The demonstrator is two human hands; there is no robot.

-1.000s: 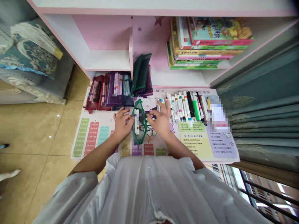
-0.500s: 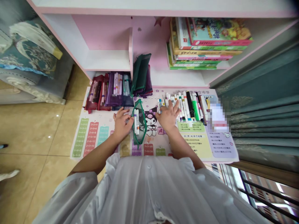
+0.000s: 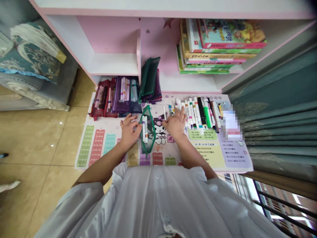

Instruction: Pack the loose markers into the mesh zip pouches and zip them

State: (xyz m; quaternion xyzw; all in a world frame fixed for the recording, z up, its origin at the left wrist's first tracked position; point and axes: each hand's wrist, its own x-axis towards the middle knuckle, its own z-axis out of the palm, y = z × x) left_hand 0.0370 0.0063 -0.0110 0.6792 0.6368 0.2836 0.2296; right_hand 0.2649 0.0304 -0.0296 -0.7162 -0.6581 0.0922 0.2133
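A green mesh zip pouch (image 3: 149, 144) lies on the desk mat in front of me, with white markers (image 3: 145, 129) in it. Beside its left edge rests my left hand (image 3: 129, 131), fingers apart, thumb tip at the pouch's rim. My right hand (image 3: 175, 126) is spread over the left end of a row of markers (image 3: 193, 112), and its fingers hide part of them. One white marker (image 3: 164, 112) stands a little apart at the row's left end, close to the right thumb and index finger; whether they touch it I cannot tell.
Red pouches (image 3: 106, 114) and a purple pouch (image 3: 119, 106) holding markers lie at the back left. Folded dark green pouches (image 3: 150, 79) lean by the shelf divider (image 3: 138, 58). Books (image 3: 218, 56) are stacked on the right shelf. A blurred-out item (image 3: 232, 124) lies right of the markers.
My right hand has shifted slightly left over the markers. A white marker now shows separately at the row's left end. My left hand and the green pouch have not moved.
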